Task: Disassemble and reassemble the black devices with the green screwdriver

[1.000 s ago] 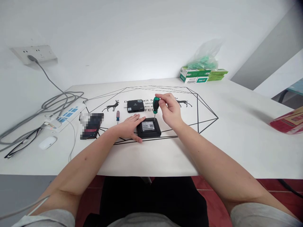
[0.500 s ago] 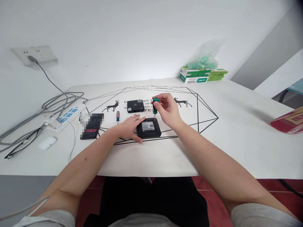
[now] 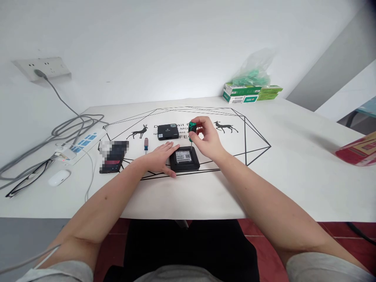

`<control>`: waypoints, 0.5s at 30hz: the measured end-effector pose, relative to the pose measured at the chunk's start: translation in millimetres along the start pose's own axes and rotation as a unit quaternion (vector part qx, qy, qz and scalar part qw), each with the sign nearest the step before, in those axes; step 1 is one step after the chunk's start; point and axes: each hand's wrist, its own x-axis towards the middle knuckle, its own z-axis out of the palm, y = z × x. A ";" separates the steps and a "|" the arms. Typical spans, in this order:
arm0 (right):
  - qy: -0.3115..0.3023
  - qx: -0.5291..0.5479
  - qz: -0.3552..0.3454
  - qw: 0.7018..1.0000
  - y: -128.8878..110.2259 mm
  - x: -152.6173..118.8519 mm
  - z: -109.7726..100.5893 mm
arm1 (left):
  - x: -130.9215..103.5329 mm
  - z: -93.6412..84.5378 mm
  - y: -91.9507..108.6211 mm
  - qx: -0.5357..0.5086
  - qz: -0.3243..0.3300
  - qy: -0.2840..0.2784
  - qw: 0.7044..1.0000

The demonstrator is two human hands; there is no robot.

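Note:
A black square box with a white label (image 3: 184, 164) lies label up on the table near its front edge. My left hand (image 3: 160, 158) rests flat against the box's left side, fingers spread and the thumb along its near corner. Upright over the box's far right corner stands a green and black screwdriver (image 3: 192, 127), its handle pinched between the fingers of my right hand (image 3: 209, 137). The shaft reaches down to the box; whether its tip sits on a screw is too small to tell. Just behind lies a second black box (image 3: 168, 132).
Left of my hand lies a small screwdriver (image 3: 146, 145), and beyond it a dark, partly blurred object (image 3: 114, 156). A power strip (image 3: 85, 147), cables and a white case (image 3: 59, 178) occupy the left side. Green boxes (image 3: 242, 90) stand at the wall; a red package (image 3: 358, 152) is far right.
The fingers of my right hand have shifted slightly on the screwdriver handle, which now looks turned. My left hand and the labelled box stay in place.

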 end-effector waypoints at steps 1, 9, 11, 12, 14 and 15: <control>-0.001 -0.012 -0.007 1.000 -0.7 0.1 -0.5 | -0.5 -0.9 -0.7 0.000 0.004 0.002 1.000; 0.070 -0.002 -0.009 0.998 -4.1 -0.5 -0.6 | -0.6 -2.1 -10.8 0.013 0.021 0.020 0.999; 0.069 0.035 0.000 0.997 -7.0 -2.1 1.7 | -0.6 -1.5 -11.0 0.013 0.023 0.023 0.999; 0.060 0.053 0.003 0.997 -9.1 -3.4 3.4 | -0.8 -1.4 -10.8 0.012 0.020 0.024 0.999; 0.033 0.083 0.007 0.996 -14.4 -6.9 7.6 | -1.4 -1.2 -11.1 0.009 0.010 0.024 1.000; 0.019 0.094 0.007 0.995 -17.3 -8.9 9.9 | -1.5 -0.8 -11.9 0.009 0.007 0.026 1.000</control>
